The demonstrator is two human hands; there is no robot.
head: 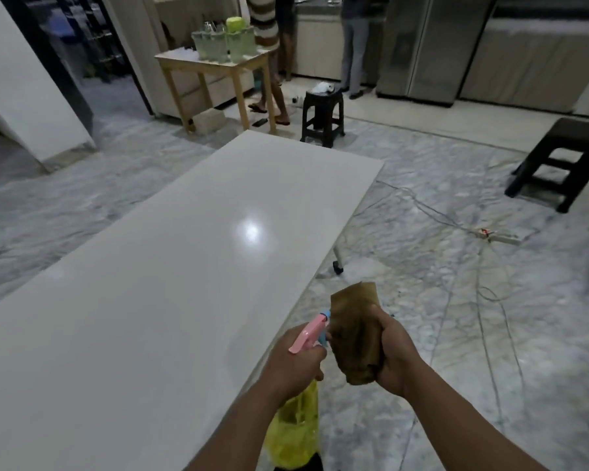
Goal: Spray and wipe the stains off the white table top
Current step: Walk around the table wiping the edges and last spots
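Note:
The long white table top [170, 273] runs from the lower left to the upper middle, glossy with a light glare; I cannot make out stains on it. My left hand [291, 363] grips a spray bottle [295, 426] with a yellow body and a pink trigger head, its blue nozzle aimed at the cloth. My right hand [393, 356] holds a folded brown cloth [354, 331] just beyond the table's right edge, touching the nozzle.
Marble floor to the right carries loose cables and a power strip [498, 235]. Two dark stools [323, 117] [565, 161] stand behind and at right. A wooden side table [215, 68] with jars and two standing people [269, 56] are at the back.

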